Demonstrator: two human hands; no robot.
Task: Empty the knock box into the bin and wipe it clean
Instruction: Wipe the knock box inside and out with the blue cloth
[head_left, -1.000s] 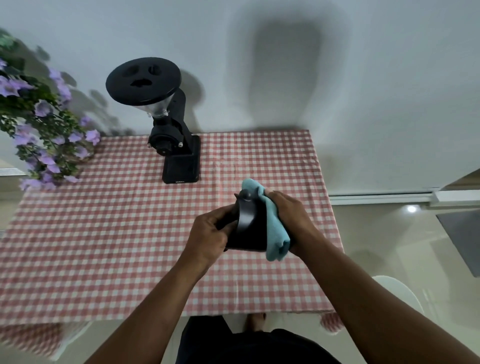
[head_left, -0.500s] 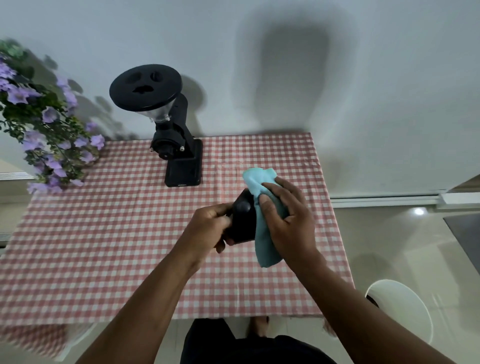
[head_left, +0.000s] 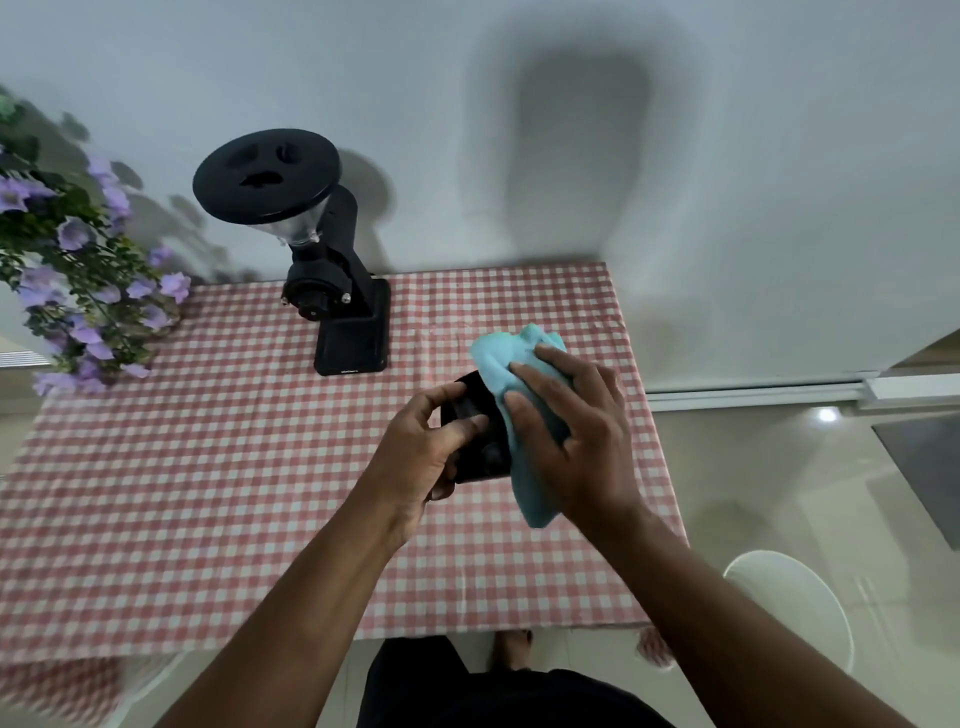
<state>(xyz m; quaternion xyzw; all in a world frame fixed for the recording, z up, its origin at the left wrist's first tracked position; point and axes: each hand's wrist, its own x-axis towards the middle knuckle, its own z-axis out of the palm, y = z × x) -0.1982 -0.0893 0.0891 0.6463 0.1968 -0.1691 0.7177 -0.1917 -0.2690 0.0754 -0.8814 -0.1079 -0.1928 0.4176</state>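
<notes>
While the left hand (head_left: 421, 457) grips one black knock box (head_left: 478, 436), its inside hidden, the right hand (head_left: 576, 441) presses one blue cloth (head_left: 511, 364) against it above the counter (head_left: 208, 467).

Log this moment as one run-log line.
step: wiping | left hand: holds knock box above table | right hand: presses blue cloth on box | bin: not identified

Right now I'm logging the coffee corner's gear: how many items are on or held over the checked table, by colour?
Black: 2, coffee grinder and knock box
Light blue: 1, cloth
Purple: 1, flowering plant
Total: 4
</notes>
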